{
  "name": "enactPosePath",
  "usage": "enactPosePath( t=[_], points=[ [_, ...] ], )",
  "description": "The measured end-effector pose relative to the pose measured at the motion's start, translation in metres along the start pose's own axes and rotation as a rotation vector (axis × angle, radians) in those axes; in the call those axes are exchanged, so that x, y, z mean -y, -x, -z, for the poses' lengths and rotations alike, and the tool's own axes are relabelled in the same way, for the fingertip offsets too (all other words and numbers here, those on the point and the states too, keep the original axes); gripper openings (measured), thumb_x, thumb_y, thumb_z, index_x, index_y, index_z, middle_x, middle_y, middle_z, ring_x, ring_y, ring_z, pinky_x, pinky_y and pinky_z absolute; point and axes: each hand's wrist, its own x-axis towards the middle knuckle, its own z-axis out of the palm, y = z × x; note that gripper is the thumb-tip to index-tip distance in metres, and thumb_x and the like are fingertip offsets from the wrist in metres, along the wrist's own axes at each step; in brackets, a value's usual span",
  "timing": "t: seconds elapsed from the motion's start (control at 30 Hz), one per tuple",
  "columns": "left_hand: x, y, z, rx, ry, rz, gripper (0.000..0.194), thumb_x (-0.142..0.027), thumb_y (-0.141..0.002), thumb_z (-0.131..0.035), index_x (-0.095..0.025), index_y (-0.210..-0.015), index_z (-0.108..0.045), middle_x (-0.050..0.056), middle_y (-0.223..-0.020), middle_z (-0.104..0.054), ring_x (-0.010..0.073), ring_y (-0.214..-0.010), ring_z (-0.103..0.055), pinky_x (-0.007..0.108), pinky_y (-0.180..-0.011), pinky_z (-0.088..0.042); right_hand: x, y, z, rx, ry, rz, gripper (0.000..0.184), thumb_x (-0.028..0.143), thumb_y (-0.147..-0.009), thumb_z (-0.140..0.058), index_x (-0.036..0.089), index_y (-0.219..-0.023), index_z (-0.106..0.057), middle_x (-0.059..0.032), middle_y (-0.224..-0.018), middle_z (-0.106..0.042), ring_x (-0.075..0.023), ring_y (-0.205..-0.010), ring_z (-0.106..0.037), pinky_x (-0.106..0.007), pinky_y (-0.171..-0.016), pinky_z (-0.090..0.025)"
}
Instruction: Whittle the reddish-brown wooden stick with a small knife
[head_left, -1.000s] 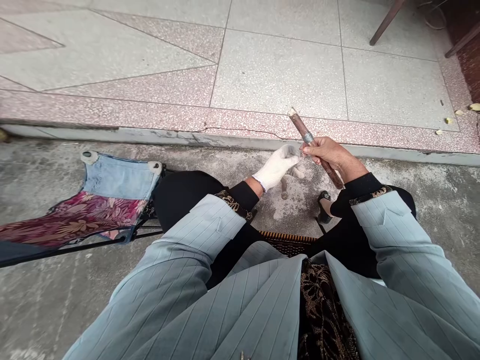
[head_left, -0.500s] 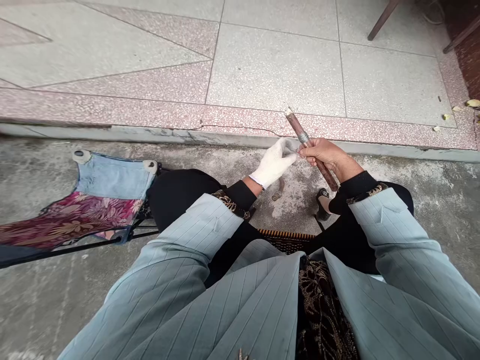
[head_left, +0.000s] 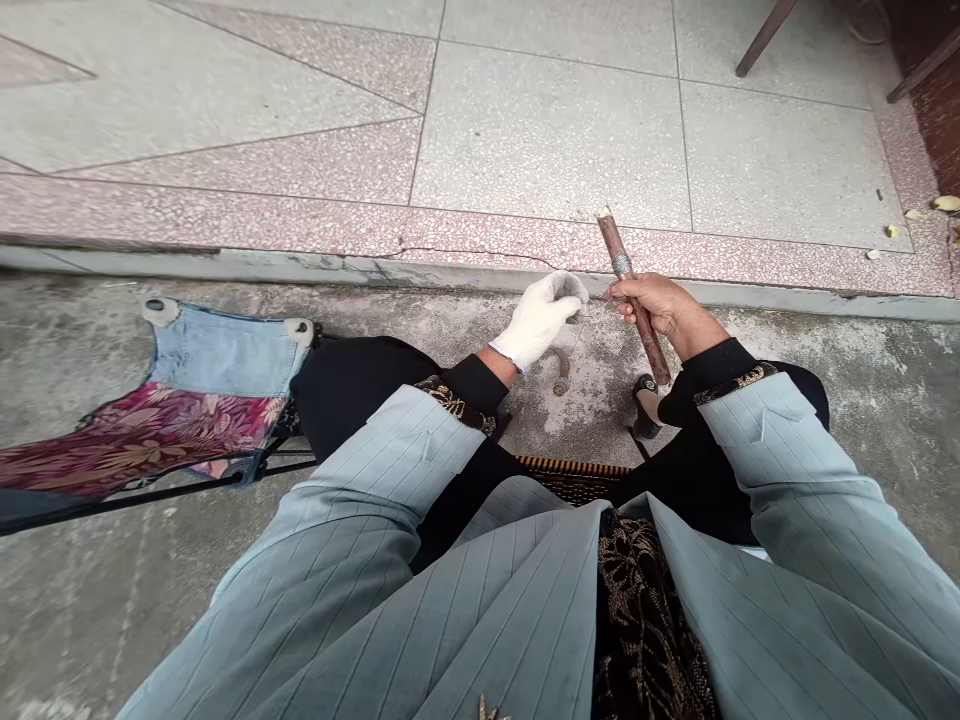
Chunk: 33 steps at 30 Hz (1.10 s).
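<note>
Stick (head_left: 644, 325) gripped in right hand (head_left: 665, 301), long axis slanting far-left to near-right, grey wrap (head_left: 622, 264) just beyond the grip; left hand (head_left: 541, 318) apart to its left, fingers curled, contents unclear.

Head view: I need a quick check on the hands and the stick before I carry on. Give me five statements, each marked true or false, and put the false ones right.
1. The right hand grips the stick. True.
2. The left hand is bare. False: it wears a white glove.
3. The coil on the stick shows below the right hand in the picture. False: it shows just above that hand.
4. The flowered cloth is to the left of the left hand. True.
5. The left hand is wrapped around the stick. False: it is apart from the stick, with a gap between.
</note>
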Motion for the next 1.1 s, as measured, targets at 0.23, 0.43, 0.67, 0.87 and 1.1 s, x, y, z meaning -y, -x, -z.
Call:
enactPosePath(
  t=[0.23, 0.43, 0.67, 0.87, 1.1],
  points=[
    [-0.008, -0.001, 0.009, 0.149, 0.379, 0.233, 0.018, -0.027, -0.077, -0.055, -0.013, -0.068, -0.061, 0.006, -0.067, -0.061, 0.0134, -0.057, -0.057, 0.035, -0.064, -0.053, -0.002, -0.001, 0.006, 0.159, -0.047, 0.006, 0.011, 0.007, -0.076, -0.067, 0.014, -0.075, -0.058, -0.0054, -0.078, -0.07, -0.0041, -0.044, -0.041, -0.019, -0.038, -0.035],
    [-0.014, 0.003, 0.017, 0.312, 0.166, 0.137, 0.018, -0.028, -0.077, -0.061, -0.013, -0.076, -0.07, 0.01, -0.084, -0.069, 0.0173, -0.075, -0.064, 0.036, -0.078, -0.055, -0.004, -0.007, 0.009, 0.089, -0.124, 0.015, 0.01, 0.006, -0.082, -0.064, 0.012, -0.077, -0.058, -0.0026, -0.066, -0.063, -0.0095, -0.055, -0.061, -0.017, -0.039, -0.038],
    [-0.017, 0.009, 0.016, 0.484, -0.544, -0.147, 0.023, -0.023, -0.084, -0.055, -0.023, -0.092, -0.077, 0.004, -0.122, -0.058, 0.0177, -0.101, -0.061, 0.034, -0.092, -0.05, -0.001, -0.007, 0.003, -0.02, -0.001, 0.095, 0.015, 0.005, -0.082, -0.065, 0.013, -0.073, -0.057, -0.0016, -0.064, -0.063, -0.0106, -0.057, -0.064, -0.017, -0.038, -0.035],
    [0.004, 0.004, 0.011, 0.343, -0.716, -0.347, 0.028, -0.015, -0.084, -0.052, -0.02, -0.102, -0.072, 0.008, -0.115, -0.065, 0.0227, -0.11, -0.059, 0.041, -0.103, -0.044, -0.001, -0.01, 0.0, -0.069, 0.244, 0.231, 0.018, 0.003, -0.079, -0.065, 0.014, -0.068, -0.058, -0.0007, -0.063, -0.064, -0.0084, -0.053, -0.059, -0.017, -0.038, -0.034],
    [0.021, 0.002, 0.004, 0.262, 0.012, 0.136, 0.045, -0.041, -0.08, -0.065, -0.015, -0.117, -0.058, 0.011, -0.115, -0.066, 0.0204, -0.104, -0.064, 0.034, -0.092, -0.051, -0.005, -0.011, 0.003, 0.039, 0.337, 0.343, 0.011, 0.007, -0.078, -0.065, 0.015, -0.071, -0.062, -0.0018, -0.067, -0.069, -0.008, -0.053, -0.057, -0.017, -0.042, -0.038]
  ],
)
